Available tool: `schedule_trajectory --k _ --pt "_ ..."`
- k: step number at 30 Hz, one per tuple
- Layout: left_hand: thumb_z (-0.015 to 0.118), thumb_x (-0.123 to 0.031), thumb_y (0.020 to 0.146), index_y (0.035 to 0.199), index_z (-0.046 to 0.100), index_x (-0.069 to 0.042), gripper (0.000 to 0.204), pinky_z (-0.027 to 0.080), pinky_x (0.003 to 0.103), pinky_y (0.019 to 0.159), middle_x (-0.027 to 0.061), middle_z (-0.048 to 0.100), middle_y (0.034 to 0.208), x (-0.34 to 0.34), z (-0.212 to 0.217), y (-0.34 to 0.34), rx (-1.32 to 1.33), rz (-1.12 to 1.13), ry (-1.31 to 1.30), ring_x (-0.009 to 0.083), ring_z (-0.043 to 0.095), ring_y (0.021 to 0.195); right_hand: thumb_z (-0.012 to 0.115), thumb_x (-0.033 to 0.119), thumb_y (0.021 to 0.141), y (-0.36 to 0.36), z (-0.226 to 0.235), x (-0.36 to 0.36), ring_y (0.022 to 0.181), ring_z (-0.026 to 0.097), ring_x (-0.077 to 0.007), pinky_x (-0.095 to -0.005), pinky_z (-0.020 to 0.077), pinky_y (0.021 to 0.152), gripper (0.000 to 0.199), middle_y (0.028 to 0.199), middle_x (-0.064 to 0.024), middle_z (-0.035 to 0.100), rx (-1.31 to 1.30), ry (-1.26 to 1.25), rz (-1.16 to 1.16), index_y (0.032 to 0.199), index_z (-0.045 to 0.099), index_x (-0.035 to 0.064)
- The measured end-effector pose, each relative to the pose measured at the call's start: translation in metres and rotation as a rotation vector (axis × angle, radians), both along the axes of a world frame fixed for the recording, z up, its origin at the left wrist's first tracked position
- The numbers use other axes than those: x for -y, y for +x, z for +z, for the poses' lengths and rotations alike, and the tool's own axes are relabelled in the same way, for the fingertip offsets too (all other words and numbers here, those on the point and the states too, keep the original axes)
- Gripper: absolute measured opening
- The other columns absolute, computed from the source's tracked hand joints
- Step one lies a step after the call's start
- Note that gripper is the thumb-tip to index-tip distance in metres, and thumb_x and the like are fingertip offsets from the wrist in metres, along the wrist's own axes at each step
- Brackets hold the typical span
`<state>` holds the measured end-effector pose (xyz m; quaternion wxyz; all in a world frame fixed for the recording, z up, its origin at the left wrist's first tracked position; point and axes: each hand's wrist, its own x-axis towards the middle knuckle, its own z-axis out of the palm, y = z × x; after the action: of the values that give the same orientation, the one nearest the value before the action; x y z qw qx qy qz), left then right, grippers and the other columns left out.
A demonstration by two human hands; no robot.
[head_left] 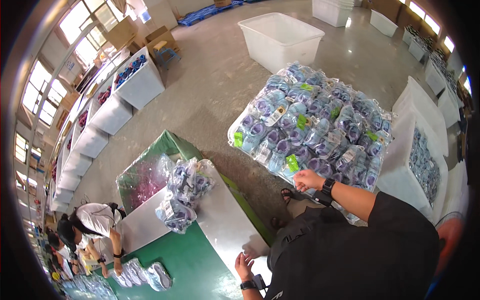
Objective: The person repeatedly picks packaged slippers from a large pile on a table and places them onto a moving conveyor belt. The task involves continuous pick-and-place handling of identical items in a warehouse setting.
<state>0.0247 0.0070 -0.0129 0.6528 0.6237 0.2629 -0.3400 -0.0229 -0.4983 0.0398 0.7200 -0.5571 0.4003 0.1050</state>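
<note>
My right hand (308, 181) is at the near edge of a white bin (233, 141) heaped with light blue and purple shoes (320, 130) in clear plastic bags. Its fingers are curled in against the bags; whatever they may grip is hidden. Bright green labels (292, 162) show on several bags, one just beyond that hand. Over the pale tabletop (220, 215) is my left hand (244, 266), fingers loosely bent and apart, with nothing in it. Farther along that top lies a pile of bagged shoes (180, 192), partly over the edge of a green belt (200, 265).
A green-lined container (170, 142) adjoins the table. Two people bend over the belt at left, a hand (117, 267) of one near wrapped shoes (145, 275). A white bin (280, 37) stands ahead; another with bagged shoes (425, 165) is at right. White bins (142, 82) line the left.
</note>
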Motion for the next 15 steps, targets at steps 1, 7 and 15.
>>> schedule_trajectory --k 1,7,15 --pt "0.062 -0.03 0.099 0.136 0.051 -0.003 0.046 0.056 0.034 0.073 0.0101 0.066 0.108 -0.002 0.0 -0.002 0.001 0.014 0.015 0.0204 0.067 0.092 0.067 0.033 0.094 0.002 0.0 -0.001 0.073 0.066 -0.0128 -0.0284 0.0558 0.06 0.035 0.088 -0.003 0.065 -0.005 -0.001 0.006 0.113 0.063 0.0044" --pt "0.063 -0.032 0.099 0.136 0.051 -0.003 0.048 0.055 0.033 0.073 0.0109 0.066 0.109 -0.022 -0.002 -0.009 0.015 0.074 0.003 0.0203 0.067 0.092 0.065 0.033 0.097 0.01 0.006 -0.001 0.077 0.068 -0.015 -0.0293 0.0562 0.061 0.033 0.091 -0.0055 0.066 -0.027 -0.034 0.06 0.113 0.061 0.0041" --pt "0.063 -0.03 0.099 0.134 0.052 -0.004 0.045 0.056 0.034 0.073 0.0099 0.066 0.106 -0.034 -0.004 -0.011 -0.005 0.119 -0.011 0.0196 0.066 0.09 0.065 0.034 0.096 0.012 0.004 -0.008 0.076 0.069 -0.0146 -0.0282 0.0561 0.062 0.036 0.092 -0.0059 0.067 -0.011 -0.044 0.081 0.113 0.062 0.0032"
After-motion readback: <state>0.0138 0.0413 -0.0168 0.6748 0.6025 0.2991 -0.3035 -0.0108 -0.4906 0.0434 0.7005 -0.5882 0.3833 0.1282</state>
